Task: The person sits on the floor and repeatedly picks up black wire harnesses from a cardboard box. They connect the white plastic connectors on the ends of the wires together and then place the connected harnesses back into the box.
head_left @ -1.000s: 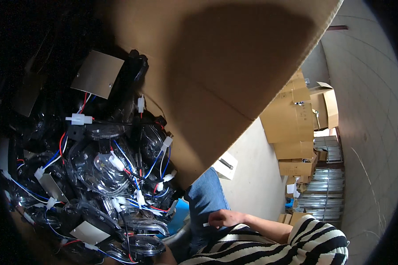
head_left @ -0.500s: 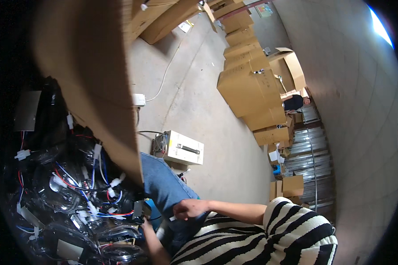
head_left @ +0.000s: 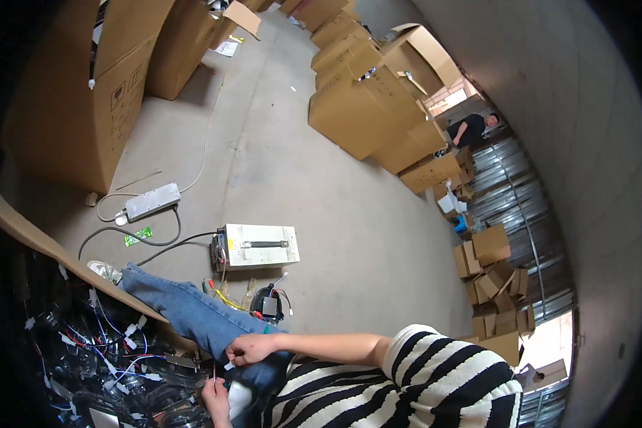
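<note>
My right hand [head_left: 248, 349] lies curled on my blue-jeaned knee [head_left: 192, 314], its fingertips pinching a small white piece [head_left: 229, 365]. Just below it, my left hand [head_left: 217, 396] pinches a thin reddish wire [head_left: 214, 372] that stands up from its fingers. Both hands sit at the edge of an open cardboard box [head_left: 50, 250] packed with black parts and red, blue and white wires [head_left: 93, 357]. My striped sleeve [head_left: 435, 371] fills the lower right.
A white metal unit [head_left: 258, 245] with a handle, a grey power strip [head_left: 150, 201] and a small black wired part [head_left: 267, 305] lie on the concrete floor. Cardboard boxes [head_left: 364, 107] are stacked around. Another person in black [head_left: 471, 130] bends over far off by metal racks.
The view has swung up from the box of wired parts and its flap to the open floor. My hands stay together at my knee.
</note>
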The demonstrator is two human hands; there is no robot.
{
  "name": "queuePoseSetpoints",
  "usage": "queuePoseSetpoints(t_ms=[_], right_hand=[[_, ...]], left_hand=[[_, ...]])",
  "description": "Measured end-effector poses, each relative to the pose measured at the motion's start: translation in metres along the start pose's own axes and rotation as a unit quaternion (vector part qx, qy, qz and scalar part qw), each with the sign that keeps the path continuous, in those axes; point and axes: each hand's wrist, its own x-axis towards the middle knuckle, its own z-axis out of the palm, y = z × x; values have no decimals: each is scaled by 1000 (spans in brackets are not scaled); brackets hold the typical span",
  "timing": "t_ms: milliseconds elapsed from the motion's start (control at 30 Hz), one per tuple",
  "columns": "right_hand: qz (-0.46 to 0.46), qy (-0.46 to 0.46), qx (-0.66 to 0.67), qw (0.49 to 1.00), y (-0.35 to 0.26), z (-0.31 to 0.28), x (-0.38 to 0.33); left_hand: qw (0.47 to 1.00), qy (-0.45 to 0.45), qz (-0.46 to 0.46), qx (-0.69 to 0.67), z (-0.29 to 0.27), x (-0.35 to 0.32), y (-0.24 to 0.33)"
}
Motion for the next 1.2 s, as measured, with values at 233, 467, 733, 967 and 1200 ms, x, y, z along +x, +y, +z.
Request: queuePoseSetpoints(t_ms=[233, 467, 733, 967, 1200], right_hand=[[-20, 42, -12, 999, 9, -5, -5], [18, 10, 74, 997, 20, -6, 0], [29, 40, 31, 998, 27, -19, -22], [84, 70, -14, 994, 14, -21, -71], [57, 101, 28, 993, 15, -7, -89]], left_hand=[[976, 32, 79, 199, -1, -22, 20], [956, 15, 28, 292, -28, -24, 18], [937, -26, 66, 343, -33, -17, 26], [932, -50, 171, 315, -52, -41, 52], [982, -93, 163, 27, -81, -109, 93]])
